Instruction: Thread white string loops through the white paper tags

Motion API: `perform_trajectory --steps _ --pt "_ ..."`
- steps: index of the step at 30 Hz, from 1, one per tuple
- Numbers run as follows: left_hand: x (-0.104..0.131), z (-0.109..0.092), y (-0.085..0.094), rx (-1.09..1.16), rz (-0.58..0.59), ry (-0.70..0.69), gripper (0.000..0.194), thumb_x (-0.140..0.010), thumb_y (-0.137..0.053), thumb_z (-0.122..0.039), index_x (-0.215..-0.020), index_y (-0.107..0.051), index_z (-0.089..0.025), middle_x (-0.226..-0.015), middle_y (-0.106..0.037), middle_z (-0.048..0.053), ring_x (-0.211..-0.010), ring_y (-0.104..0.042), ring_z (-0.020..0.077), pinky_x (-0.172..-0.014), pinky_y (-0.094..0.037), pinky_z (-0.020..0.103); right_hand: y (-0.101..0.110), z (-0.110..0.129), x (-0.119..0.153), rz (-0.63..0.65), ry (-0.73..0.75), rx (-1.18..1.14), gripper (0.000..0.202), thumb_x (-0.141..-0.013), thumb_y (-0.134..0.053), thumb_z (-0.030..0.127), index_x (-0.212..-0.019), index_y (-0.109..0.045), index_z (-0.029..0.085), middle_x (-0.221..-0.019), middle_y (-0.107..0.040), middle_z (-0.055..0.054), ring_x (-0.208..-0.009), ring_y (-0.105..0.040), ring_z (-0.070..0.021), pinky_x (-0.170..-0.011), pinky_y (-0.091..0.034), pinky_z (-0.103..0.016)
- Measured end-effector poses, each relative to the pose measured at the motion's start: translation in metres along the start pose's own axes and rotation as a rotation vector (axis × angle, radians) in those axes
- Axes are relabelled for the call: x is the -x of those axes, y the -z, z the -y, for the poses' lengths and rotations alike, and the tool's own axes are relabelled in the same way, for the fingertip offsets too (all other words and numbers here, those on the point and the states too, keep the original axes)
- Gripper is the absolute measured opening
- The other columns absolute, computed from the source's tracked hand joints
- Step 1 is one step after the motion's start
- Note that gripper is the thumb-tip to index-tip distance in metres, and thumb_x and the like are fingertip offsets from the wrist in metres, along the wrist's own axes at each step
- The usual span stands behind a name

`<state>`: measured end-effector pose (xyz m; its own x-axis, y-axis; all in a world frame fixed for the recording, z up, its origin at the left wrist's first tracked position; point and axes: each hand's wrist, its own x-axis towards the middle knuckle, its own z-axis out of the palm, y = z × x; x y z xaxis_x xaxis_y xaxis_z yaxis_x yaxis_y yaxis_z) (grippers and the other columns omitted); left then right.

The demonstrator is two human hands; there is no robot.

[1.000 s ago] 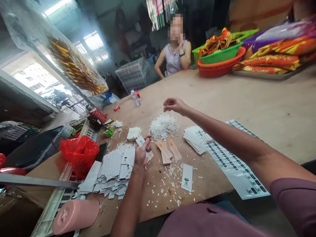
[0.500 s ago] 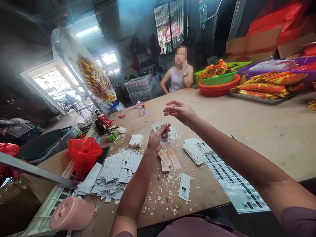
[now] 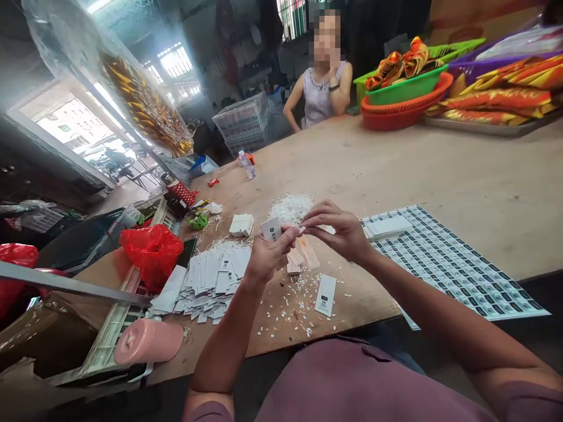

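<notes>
My left hand (image 3: 269, 255) is closed around a white printed card (image 3: 270, 230) with a dark logo, its upper part showing above the fingers. My right hand (image 3: 341, 231) meets the left fingertips, thumb and fingers pinched at a small pale piece too tiny to name. Behind the hands lies a heap of thin white strings (image 3: 290, 207). Just below them are peach-coloured paper strips (image 3: 310, 255). A single white card with a printed code (image 3: 326, 295) rests nearer me, beside scattered small white bits (image 3: 303, 302).
Many white cards (image 3: 206, 284) are piled at left, near a pink lidded container (image 3: 149, 341) and a red plastic bag (image 3: 152, 255). A printed label sheet (image 3: 461, 269) carries a white stack (image 3: 389, 227). Across the table sits a person (image 3: 323, 94) beside stacked baskets (image 3: 400, 88).
My right hand has come down from above to the left hand's fingertips. The view has tilted downward, and more of the label sheet shows.
</notes>
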<state>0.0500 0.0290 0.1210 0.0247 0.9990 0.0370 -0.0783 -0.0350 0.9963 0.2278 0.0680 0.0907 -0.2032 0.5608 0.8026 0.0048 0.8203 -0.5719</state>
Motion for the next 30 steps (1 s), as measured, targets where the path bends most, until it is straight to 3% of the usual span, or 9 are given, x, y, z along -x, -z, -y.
perform_trajectory --steps 5,8,11,14,16,22,30 --pt "0.013 0.002 0.000 -0.177 0.065 -0.087 0.031 -0.076 -0.080 -0.048 -0.073 -0.074 -0.017 -0.060 -0.055 -0.002 -0.054 -0.045 0.0061 -0.051 -0.036 0.022 0.000 0.007 0.017 0.060 -0.190 -0.050 0.013 -0.091 -0.071 0.028 -0.079 -0.073 0.024 -0.072 -0.067 0.000 -0.074 -0.058 -0.0165 -0.073 -0.047 -0.036" --pt "0.019 0.005 0.000 -0.261 0.102 -0.111 0.029 -0.082 -0.075 -0.046 -0.076 -0.075 -0.017 -0.060 -0.055 -0.002 -0.054 -0.043 0.0067 -0.049 -0.034 0.022 0.004 0.011 0.026 0.078 -0.301 -0.133 0.009 -0.091 -0.071 0.031 -0.090 -0.075 0.023 -0.084 -0.071 -0.003 -0.079 -0.063 -0.0164 -0.073 -0.049 -0.035" --pt "0.023 0.009 0.000 -0.242 0.147 -0.024 0.033 -0.085 -0.071 -0.049 -0.076 -0.074 -0.017 -0.058 -0.052 -0.002 -0.053 -0.042 0.0071 -0.045 -0.032 0.021 0.008 0.013 0.033 0.016 -0.262 -0.108 0.024 -0.086 -0.078 0.028 -0.109 -0.076 0.027 -0.103 -0.074 -0.006 -0.098 -0.066 -0.0208 -0.087 -0.051 -0.040" --pt "0.025 0.010 -0.002 -0.209 0.182 0.067 0.034 -0.085 -0.072 -0.050 -0.075 -0.073 -0.018 -0.057 -0.046 -0.003 -0.051 -0.038 0.0067 -0.043 -0.029 0.021 0.007 0.016 0.040 -0.004 -0.204 -0.111 0.018 -0.085 -0.078 0.024 -0.102 -0.079 0.030 -0.091 -0.077 -0.003 -0.090 -0.066 -0.0200 -0.085 -0.050 -0.041" --pt "0.026 0.009 -0.003 -0.203 0.205 0.091 0.035 -0.085 -0.071 -0.050 -0.074 -0.074 -0.018 -0.056 -0.042 -0.004 -0.049 -0.035 0.0064 -0.042 -0.028 0.021 0.004 0.018 0.045 -0.012 -0.260 -0.166 0.010 -0.088 -0.075 0.023 -0.095 -0.081 0.029 -0.084 -0.077 -0.002 -0.082 -0.066 -0.0181 -0.078 -0.051 -0.038" --pt "0.028 0.007 -0.005 -0.264 0.235 -0.015 0.036 -0.087 -0.069 -0.049 -0.072 -0.073 -0.017 -0.055 -0.042 -0.004 -0.050 -0.034 0.0064 -0.044 -0.029 0.022 -0.004 0.020 0.057 -0.049 -0.500 -0.483 0.010 -0.084 -0.080 0.029 -0.093 -0.081 0.025 -0.084 -0.076 -0.004 -0.079 -0.071 -0.0176 -0.072 -0.059 -0.036" --pt "0.031 0.006 -0.006 -0.317 0.223 -0.094 0.029 -0.088 -0.070 -0.042 -0.072 -0.070 -0.018 -0.055 -0.043 -0.005 -0.050 -0.034 0.0065 -0.046 -0.029 0.023 -0.008 0.021 0.065 -0.157 -0.457 -0.402 0.012 -0.080 -0.083 0.022 -0.091 -0.082 0.027 -0.083 -0.076 -0.003 -0.079 -0.068 -0.0171 -0.070 -0.054 -0.036"
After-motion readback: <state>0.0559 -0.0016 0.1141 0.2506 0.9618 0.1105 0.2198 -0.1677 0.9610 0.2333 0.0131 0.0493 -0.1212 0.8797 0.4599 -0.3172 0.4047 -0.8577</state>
